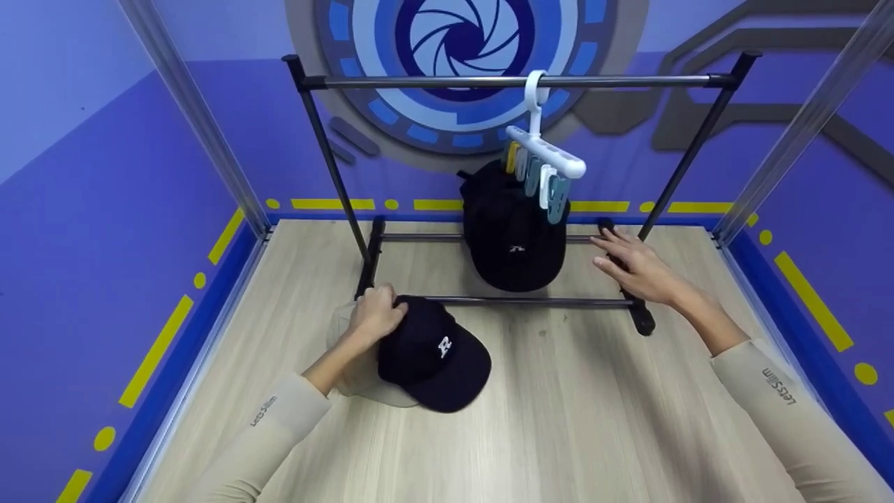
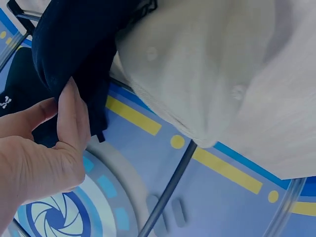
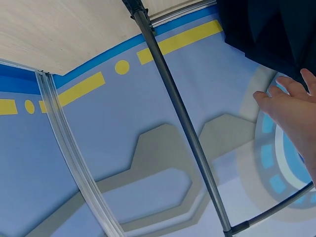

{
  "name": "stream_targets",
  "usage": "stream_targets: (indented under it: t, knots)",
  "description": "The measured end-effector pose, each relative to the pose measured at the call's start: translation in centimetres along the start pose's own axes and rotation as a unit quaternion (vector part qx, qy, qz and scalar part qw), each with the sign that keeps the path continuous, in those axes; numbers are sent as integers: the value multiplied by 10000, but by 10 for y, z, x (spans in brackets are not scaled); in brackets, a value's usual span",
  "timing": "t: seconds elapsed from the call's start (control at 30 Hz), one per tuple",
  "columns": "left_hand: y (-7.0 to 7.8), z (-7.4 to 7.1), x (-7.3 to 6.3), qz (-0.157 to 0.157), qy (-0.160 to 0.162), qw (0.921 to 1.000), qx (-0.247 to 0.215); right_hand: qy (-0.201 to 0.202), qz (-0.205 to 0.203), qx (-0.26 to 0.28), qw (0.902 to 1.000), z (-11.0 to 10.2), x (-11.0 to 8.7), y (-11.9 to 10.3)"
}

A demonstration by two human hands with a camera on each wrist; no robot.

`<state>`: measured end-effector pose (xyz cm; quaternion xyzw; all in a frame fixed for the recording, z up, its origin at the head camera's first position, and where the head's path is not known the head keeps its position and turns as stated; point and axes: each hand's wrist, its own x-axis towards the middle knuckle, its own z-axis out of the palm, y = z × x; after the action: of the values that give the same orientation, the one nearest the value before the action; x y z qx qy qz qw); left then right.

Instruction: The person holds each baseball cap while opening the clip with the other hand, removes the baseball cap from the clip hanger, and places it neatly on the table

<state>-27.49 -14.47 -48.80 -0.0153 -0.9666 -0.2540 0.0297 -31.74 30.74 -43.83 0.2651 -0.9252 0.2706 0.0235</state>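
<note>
My left hand pinches the back edge of a dark navy baseball cap with a white letter on its front. Beneath that cap lies a beige cap, mostly covered in the head view; the left wrist view shows more of its pale cloth. A black cap hangs from clothespins on a white clip hanger. Beside the hanging cap, my right hand is held out with fingers spread, touching nothing that I can make out.
The hanger hooks over the top bar of a black metal rack, whose right foot is near my right hand. Several coloured clothespins line the hanger. Purple walls enclose the wooden floor on three sides.
</note>
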Motion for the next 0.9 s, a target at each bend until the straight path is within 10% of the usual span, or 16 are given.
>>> stream_targets:
  t: [0.9]
  knots:
    - [-25,-18,-9,-492,-862,9851,1402,-365,346,-179,9986,-4,-10,7]
